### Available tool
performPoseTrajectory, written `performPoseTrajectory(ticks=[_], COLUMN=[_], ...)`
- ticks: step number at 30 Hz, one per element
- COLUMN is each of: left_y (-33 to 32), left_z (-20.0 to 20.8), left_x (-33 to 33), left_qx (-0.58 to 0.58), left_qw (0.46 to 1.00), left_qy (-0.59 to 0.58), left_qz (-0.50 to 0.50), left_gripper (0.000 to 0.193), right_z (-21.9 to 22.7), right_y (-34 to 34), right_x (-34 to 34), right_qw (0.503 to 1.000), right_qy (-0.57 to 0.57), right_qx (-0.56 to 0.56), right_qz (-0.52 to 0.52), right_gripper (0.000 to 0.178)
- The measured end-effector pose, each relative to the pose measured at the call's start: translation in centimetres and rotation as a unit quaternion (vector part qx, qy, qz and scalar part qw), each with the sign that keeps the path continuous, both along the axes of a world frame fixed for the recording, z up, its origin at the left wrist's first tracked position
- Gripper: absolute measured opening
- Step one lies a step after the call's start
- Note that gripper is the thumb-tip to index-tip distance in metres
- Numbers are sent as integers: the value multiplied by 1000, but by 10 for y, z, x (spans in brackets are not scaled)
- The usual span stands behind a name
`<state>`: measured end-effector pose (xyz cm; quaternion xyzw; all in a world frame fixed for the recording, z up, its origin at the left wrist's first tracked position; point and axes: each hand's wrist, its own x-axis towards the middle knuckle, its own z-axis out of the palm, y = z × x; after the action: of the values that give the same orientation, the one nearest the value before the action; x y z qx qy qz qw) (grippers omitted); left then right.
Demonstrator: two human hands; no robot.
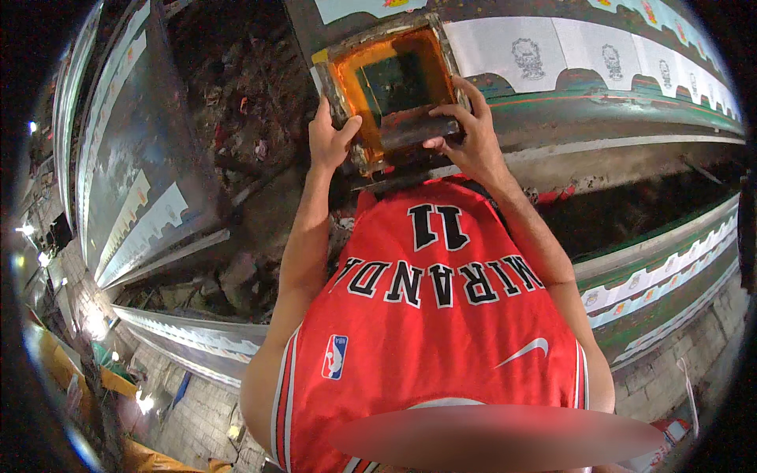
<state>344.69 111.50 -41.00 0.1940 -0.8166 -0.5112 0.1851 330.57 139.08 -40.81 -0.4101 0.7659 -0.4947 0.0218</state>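
Several tables: long, dark and green-topped, bent into curves by the lens; the nearest table (568,114) runs from behind the hands toward the right, with an orange line along its top and a pale ledge below its near edge.
Ground: dark, rough ground (229,87) strewn with debris lies beyond this table's left end, between it and a table at the left (130,126).
Floor: grey paving (670,378) shows past the tables at the lower right, and again at the lower left, near bright lights (95,325).
Jersey: red, sleeveless, with black lettering; the jersey (434,323) covers the wearer's torso, just below the frame.
Pieces: white pieces (509,47) with curved cut-outs lie in a row along the nearest table; another row follows its far edge.
Frame: a worn, four-sided frame (385,38), orange inside, is at the left end of the nearest table, slightly tilted; whether it rests there or is held above, I cannot tell.
Left hand: the left hand (331,142) grips the frame's left side, thumb inward, fingers outside.
Right hand: the right hand (473,134) closes thumb and fingers on the bar's right end, index finger at the frame's right side.
Window: a dark green window (406,79) fills the frame's middle.
Bar: a dark bar (410,132) lies across the frame's near part.
Crests: one grey crest (528,59) marks each piece in the nearer row.
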Motion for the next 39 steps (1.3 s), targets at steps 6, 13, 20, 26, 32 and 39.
performPoseTrajectory(ticks=[6, 13, 20, 26, 32, 39], left_y=[-8, 0, 15, 21, 33, 36], left_z=[43, 44, 64, 78, 98, 117], left_x=[-11, 2, 4, 11, 13, 27], left_qx=[12, -50, -88, -77, -128, -85], left_qw=[1000, 998, 995, 992, 985, 982], left_qy=[11, 30, -39, -102, -114, -165], left_qz=[-14, -11, -6, -5, -10, -32], left_gripper=[72, 75, 83, 74, 100, 92], right_z=[80, 108, 131, 153, 170, 179], right_y=[2, 4, 7, 8, -26, -69], right_x=[11, 35, 38, 31, -16, -39], right_qw=[987, 957, 935, 949, 957, 935], right_qy=[152, 226, 253, 174, 169, 256], right_qx=[28, 172, 236, 243, 225, 229], right_qz=[-39, 60, 76, 96, 73, 84], right_gripper=[58, 61, 57, 48, 42, 45])
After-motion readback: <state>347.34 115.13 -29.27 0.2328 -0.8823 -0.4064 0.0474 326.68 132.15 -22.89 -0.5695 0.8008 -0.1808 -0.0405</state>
